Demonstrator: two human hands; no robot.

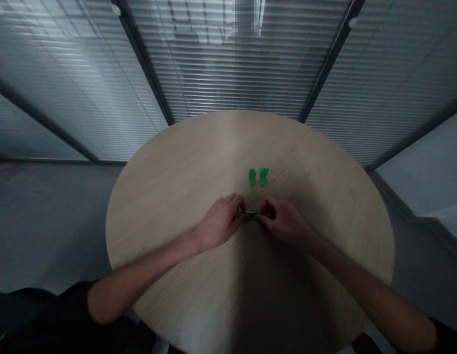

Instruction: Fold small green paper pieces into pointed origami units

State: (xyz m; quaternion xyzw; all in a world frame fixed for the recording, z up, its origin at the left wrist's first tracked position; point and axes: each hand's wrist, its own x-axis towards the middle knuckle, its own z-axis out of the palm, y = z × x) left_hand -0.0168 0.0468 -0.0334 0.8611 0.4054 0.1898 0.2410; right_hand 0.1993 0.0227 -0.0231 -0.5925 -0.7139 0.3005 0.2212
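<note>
**A:** We're over a round wood-grain tabletop [184,172], and nearest to us the left forearm [140,275] and right forearm [364,285] reach in from the bottom corners, elbows wide, angling together at the centre.

**B:** And look at the hands! The left hand [219,222] is closed, its fingers curled around one end of a folded green paper piece [251,214]. The right hand [283,222] is closed on the other end, with its fingers bent down over the paper.

**A:** So that piece is gripped between both hands, right at the middle of the tabletop. It's a dim, small view from up here, so I can't quite say whether it's touching the surface.

**B:** Fair call! Just beyond the fingers, a second green paper piece [252,177] and a third green paper piece [264,176] sit side by side, nearly touching.

**A:** That's two already folded and set down, with one in the hands. Whether that one's finished, I can't tell.

**B:** Past them, the tabletop's far edge, then slatted blinds [236,64] behind glass.
</note>
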